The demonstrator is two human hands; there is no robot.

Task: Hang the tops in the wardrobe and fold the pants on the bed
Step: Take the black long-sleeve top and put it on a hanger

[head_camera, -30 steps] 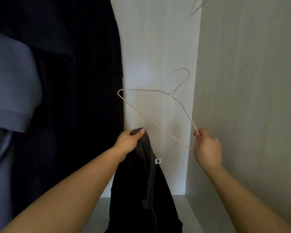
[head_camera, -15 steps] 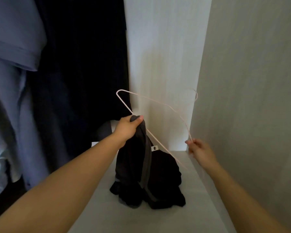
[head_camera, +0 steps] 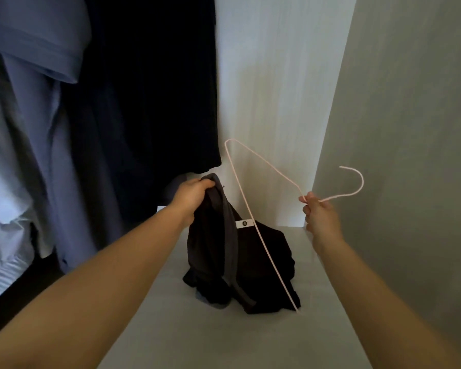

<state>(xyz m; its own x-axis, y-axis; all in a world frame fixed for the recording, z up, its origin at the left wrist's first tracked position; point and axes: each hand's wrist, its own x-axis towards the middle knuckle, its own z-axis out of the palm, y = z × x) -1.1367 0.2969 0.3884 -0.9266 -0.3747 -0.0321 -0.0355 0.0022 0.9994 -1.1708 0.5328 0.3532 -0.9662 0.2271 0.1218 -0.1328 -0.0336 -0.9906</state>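
Head cam, looking down into the wardrobe.

L hand (head_camera: 194, 198): fingers curled tight over a bunched edge of the black top (head_camera: 250, 262) and holding it up. The top's upper part hangs from that grip. Its lower part is heaped on the wardrobe base (head_camera: 224, 336), toward the back-right corner and nearer the back edge than the front. Grey trim band (head_camera: 228, 235) runs down the fabric. Small white label (head_camera: 244, 223) shows just below the hand, print too small to read.

R hand (head_camera: 320, 217): thumb + fingers pinch the pink wire hanger (head_camera: 274, 258) at its neck, where the hook meets the shoulders. Narrow grip, nothing else in it. Hook points right, toward the side panel (head_camera: 410, 129). Hanger is tilted, one corner up against the back panel (head_camera: 272, 75). The long bar slants down across the front of the top, past the label, and ends by the heap's front-right edge. Can't tell if the bar touches the base or the fabric. Hanger is not inside the top.

Left of the base, hanging garments: a dark one (head_camera: 149, 89) w/ its hem just above the L hand, then a blue shirt (head_camera: 37, 49), then a white piece (head_camera: 6, 209) at the frame's left edge. Rail is out of view.
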